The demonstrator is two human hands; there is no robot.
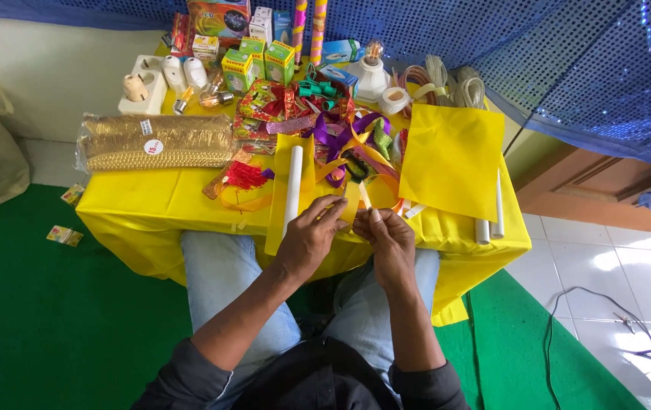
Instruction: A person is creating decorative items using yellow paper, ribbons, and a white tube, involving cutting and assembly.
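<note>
My left hand (312, 231) and my right hand (386, 235) meet at the front edge of a low table covered in yellow cloth (151, 205). Both pinch a narrow yellow ribbon strip (353, 199) that runs up toward a heap of purple, gold and green ribbons (356, 144). A white paper roll (293, 186) lies on a yellow sheet just left of my left hand. A flat yellow paper sheet (450, 159) lies to the right of my right hand.
A gold fringe pack (158, 142), red tassel (245, 176), small boxes (264, 61), light bulbs and sockets (181, 80) and cord coils (447, 83) crowd the table. Two white rolls (490, 220) lie at its right edge. Green mat (52, 319), white tiles and cables (606, 311) surround it.
</note>
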